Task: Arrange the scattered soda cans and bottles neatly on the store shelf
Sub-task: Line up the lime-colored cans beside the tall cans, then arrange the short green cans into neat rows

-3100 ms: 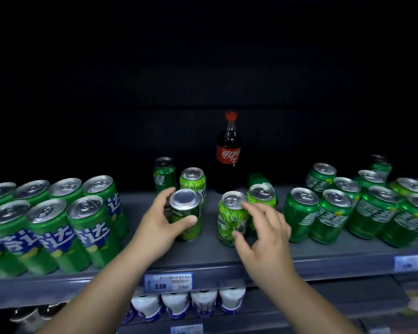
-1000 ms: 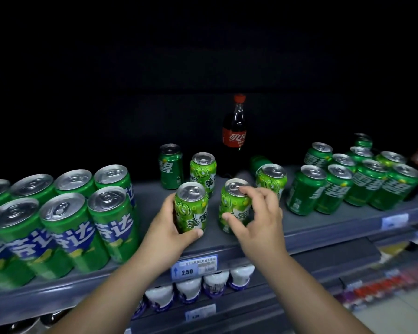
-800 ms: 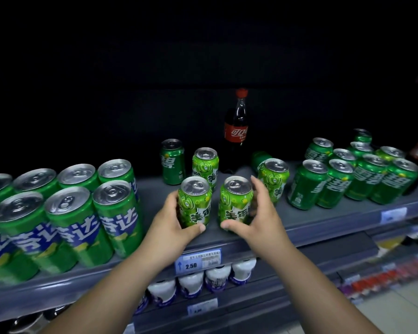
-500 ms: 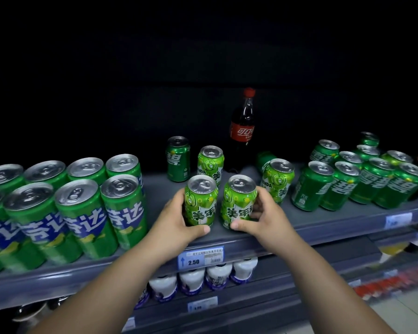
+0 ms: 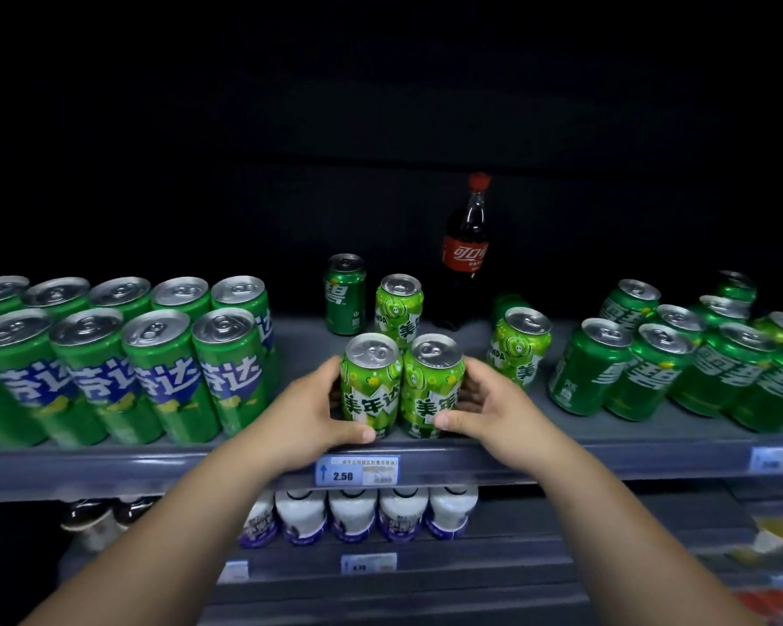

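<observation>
1. Shelf (image 5: 109, 463): tall can block (image 5: 123, 354) at left stands ordered; dark green cans (image 5: 679, 368) at right sit loosely grouped.
2. Bottle (image 5: 466, 250) and rear cans (image 5: 371, 300) remain unsorted, judged.
3. Front pair: left hand (image 5: 304, 413) grip closed around left can (image 5: 370, 381); right hand (image 5: 493, 408) around right can (image 5: 432, 386), touching, at shelf edge.

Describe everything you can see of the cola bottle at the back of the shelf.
The cola bottle stands upright and alone at the back of the grey shelf, against the dark rear. It looks like clear plastic holding dark liquid, with a red screw cap and a red label printed with white characters. A clear gap shows in the neck under the cap. Its base is partly hidden behind a light green can. Neither hand touches it; whether it touches that can is unclear.
</observation>
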{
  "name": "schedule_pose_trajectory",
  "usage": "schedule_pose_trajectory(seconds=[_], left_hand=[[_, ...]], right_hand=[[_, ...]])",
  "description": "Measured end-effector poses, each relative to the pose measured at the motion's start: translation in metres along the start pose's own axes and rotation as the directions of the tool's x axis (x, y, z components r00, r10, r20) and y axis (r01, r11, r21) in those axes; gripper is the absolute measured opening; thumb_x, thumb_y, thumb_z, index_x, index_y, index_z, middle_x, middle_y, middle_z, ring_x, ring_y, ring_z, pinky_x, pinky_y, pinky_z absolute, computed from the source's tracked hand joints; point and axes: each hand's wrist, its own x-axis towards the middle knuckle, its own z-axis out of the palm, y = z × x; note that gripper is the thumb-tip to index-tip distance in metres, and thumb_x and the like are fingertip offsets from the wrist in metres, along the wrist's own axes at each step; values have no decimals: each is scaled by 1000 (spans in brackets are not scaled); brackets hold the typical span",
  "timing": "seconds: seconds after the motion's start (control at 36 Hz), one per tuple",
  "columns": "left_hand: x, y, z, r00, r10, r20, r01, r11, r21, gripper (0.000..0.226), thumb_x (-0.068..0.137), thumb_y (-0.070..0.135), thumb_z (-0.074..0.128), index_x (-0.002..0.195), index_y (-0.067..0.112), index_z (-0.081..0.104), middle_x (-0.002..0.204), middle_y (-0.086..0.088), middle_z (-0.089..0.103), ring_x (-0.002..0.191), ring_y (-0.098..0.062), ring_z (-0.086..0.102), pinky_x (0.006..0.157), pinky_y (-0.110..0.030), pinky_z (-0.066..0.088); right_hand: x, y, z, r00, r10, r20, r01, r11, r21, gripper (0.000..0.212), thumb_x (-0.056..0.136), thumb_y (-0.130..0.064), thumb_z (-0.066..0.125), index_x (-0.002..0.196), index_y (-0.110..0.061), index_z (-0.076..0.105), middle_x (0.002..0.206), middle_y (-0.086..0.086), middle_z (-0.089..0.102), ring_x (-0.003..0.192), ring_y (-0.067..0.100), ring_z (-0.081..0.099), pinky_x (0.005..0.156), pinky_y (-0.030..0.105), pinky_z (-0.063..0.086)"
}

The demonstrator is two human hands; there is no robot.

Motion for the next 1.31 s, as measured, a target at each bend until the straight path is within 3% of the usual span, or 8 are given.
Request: schedule_pose_trajectory(seconds=[0.47,0.56,0.64,0.72,0.83,0.94,1.08,1.31], left_hand=[[-23,32,6,993,-55,-108,38,987,-158,84,69,12,88,137,32,43,125,13,64,117,-6,60,103,-30,47],[-24,52,-13,992,-24,-123,0,982,-186,86,65,31,88,135,35,39,128,19,52,114,2,54,95,-18,46],[-19,70,-35,990,47,-134,-73,978,-198,91,49,63,86,127,34,50,128,5,59,114,-9,62,92,-23,52],[0,88,-50,982,81,-172,-112,977,-181,76,49,56,82,116,30,57,123,-1,63,104,-7,65,84,-18,52],[41,98,-51,984,53,-168,-64,996,-62,65,55,55,85,112,35,60,124,0,63,105,-9,64,95,-30,51],[82,90,-37,988,9,-156,11,992,124,63,74,31,84,129,26,55,128,1,57,108,-15,61,97,-35,50],[117,80,-25,992,-24,-127,54,970,236,80,70,29,87,139,21,49,126,-3,62,110,-20,62,97,-32,49],[135,82,-18,987,24,-161,38,928,370,61,70,38,85,123,23,61,107,8,62,105,-15,60,91,-28,46]], right_hand=[[-7,3,-16,997,-19,72,22,999,-29,85,68,-41,87,141,-41,43,142,-12,54,130,8,52,111,40,44],[-12,-1,-29,996,-93,-7,93,995,-32,68,78,-26,84,132,-47,48,139,-15,55,126,2,53,106,38,49],[-16,-9,-45,966,-199,-168,190,979,-69,55,81,-18,82,115,-51,57,127,-20,61,116,-2,58,100,34,52],[-16,-14,-56,897,-249,-365,218,968,-125,47,80,-17,82,114,-42,61,118,-13,63,106,3,60,93,32,52],[-17,-18,-52,805,-263,-532,210,965,-159,46,80,-13,80,116,-35,60,117,-17,54,106,2,55,97,34,50],[-19,-10,-37,769,-189,-611,105,980,-171,62,84,-19,77,133,-41,45,139,-13,38,132,14,41,112,32,35],[-18,-6,-26,862,-60,-503,-17,989,-147,87,96,-17,62,159,-32,3,165,-18,-4,151,8,4,117,26,10],[-3,-1,-39,840,-133,-526,-22,960,-278,65,90,-14,72,148,-21,43,144,-5,36,130,16,43,110,26,35]])
